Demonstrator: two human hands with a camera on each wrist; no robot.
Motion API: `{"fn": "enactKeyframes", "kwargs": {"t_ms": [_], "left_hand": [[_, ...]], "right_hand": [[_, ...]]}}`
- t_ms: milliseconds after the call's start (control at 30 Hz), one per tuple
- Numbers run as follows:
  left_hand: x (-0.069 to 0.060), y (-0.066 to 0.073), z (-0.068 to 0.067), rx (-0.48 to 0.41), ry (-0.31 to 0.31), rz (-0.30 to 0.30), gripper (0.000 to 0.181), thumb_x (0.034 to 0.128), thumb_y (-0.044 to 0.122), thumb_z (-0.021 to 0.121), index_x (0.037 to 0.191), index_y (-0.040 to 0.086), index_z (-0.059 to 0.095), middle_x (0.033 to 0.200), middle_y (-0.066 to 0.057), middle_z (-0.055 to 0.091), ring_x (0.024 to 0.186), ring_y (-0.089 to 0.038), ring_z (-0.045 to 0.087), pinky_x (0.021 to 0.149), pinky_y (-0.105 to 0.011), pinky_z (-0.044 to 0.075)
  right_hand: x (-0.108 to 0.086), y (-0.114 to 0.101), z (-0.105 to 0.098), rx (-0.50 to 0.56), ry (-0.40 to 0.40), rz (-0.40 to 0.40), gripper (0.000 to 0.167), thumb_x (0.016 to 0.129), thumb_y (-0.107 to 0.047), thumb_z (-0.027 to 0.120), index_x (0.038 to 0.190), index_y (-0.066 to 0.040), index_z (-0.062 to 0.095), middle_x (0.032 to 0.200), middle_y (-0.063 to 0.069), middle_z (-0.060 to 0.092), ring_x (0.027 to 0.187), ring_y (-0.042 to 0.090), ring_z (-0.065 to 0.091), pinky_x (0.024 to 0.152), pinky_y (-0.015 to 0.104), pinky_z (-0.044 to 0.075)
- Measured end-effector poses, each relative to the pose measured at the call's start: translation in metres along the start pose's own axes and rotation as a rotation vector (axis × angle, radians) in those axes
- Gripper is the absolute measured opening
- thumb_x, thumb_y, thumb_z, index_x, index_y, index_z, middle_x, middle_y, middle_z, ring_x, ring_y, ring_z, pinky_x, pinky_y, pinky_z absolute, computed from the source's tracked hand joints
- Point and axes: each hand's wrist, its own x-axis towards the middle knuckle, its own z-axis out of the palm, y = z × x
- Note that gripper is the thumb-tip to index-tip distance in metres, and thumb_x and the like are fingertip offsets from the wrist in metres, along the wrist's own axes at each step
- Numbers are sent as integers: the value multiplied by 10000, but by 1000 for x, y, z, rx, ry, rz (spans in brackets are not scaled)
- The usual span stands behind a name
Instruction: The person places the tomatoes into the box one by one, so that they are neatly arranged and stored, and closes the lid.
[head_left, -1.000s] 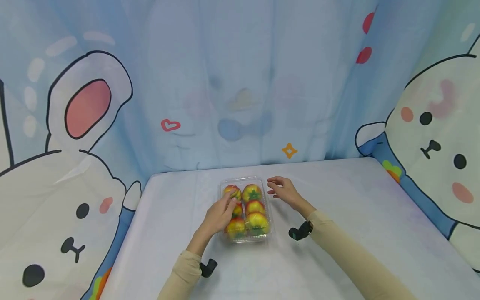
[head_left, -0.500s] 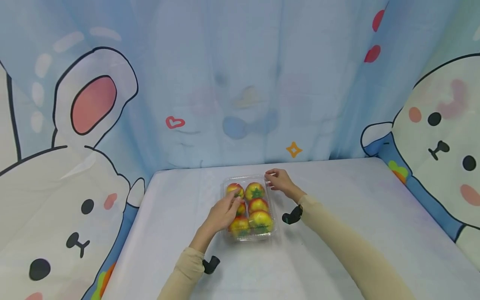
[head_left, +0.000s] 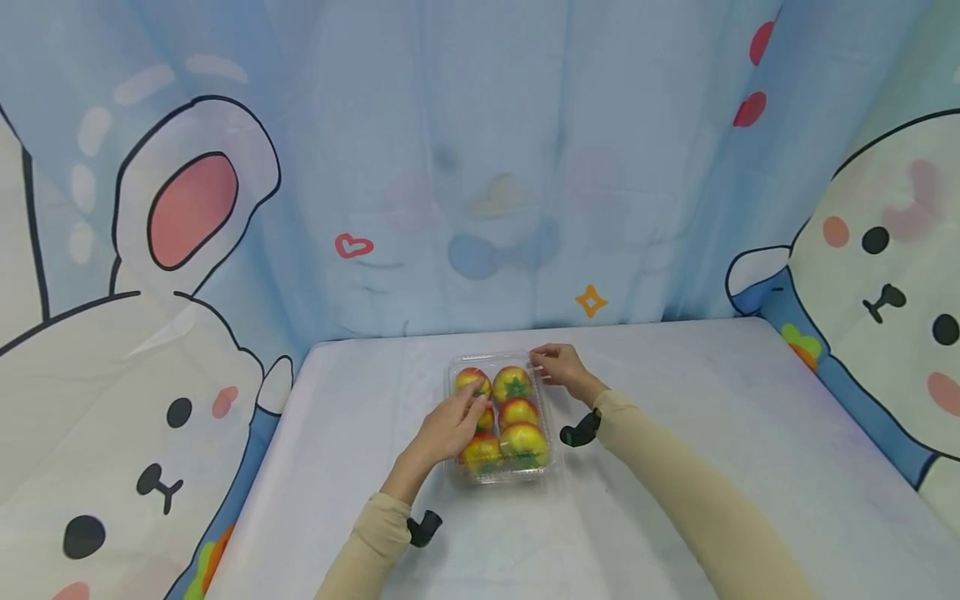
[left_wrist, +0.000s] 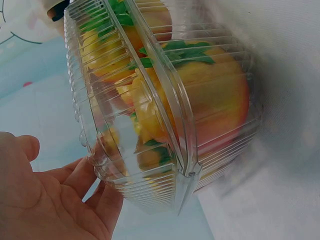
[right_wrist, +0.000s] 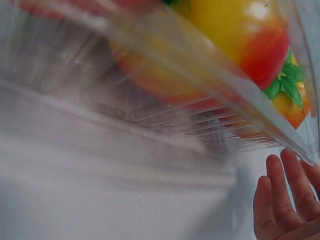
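A clear plastic clamshell box (head_left: 512, 477) stands on the cloth, filled with several red-and-yellow fruits (head_left: 523, 443) with green leafy tops. My left hand (head_left: 452, 423) rests on the left part of its lid, fingers extended over the fruits. In the left wrist view, fingers (left_wrist: 80, 177) touch the ribbed lid and the thumb stands away from it. At the box's far right corner my right hand (head_left: 561, 368) touches the rim. Right fingers (right_wrist: 284, 200) are fairly straight below the corner in the right wrist view; the thumb is out of sight there. Whether the lid is latched I cannot tell.
A white cloth (head_left: 660, 400) covers the table. Behind it hangs a blue curtain (head_left: 495, 125), with cartoon rabbits printed at both sides. Each wrist wears a small black camera, such as the right wrist camera (head_left: 579, 433).
My right hand has moved left from just beside the box to its far right corner. The left hand stays on the lid. The head view has shifted slightly.
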Motion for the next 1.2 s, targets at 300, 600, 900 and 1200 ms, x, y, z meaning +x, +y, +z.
{"fn": "enactKeyframes", "kwargs": {"t_ms": [300, 600, 900, 1200], "left_hand": [[1, 0, 0, 13, 3, -7, 541, 1073, 373, 322, 1493, 39, 393, 1294, -137, 637, 1243, -367, 538, 1005, -562, 434], [1, -1, 2, 2, 2, -2, 544, 1073, 378, 319, 1492, 39, 395, 1285, -125, 644, 1235, -352, 547, 1006, -548, 439], [1, 0, 1, 29, -1, -1, 547, 1075, 382, 306, 1495, 43, 391, 1288, -119, 643, 1247, -359, 536, 999, -554, 442], [0, 0, -3, 3, 1, 44, 513, 1087, 334, 302, 1467, 13, 427, 1301, -125, 633, 1218, -345, 563, 1032, -516, 427]], "right_hand": [[-1, 1, 1, 3, 21, 76, 408, 989, -301, 586, 1160, 66, 639, 1074, 132, 657, 922, 205, 638, 794, 318, 574], [0, 2, 5, 33, 45, 115, 370, 993, -277, 558, 1116, 60, 648, 1166, 177, 637, 938, 202, 626, 835, 335, 564], [3, 4, 6, 41, 77, 125, 344, 977, -245, 579, 1092, 70, 655, 1095, 143, 646, 894, 175, 617, 788, 307, 571], [1, 7, 0, 45, -4, 134, 413, 991, -334, 555, 1145, 43, 625, 1145, 160, 643, 875, 165, 625, 800, 307, 565]]}}
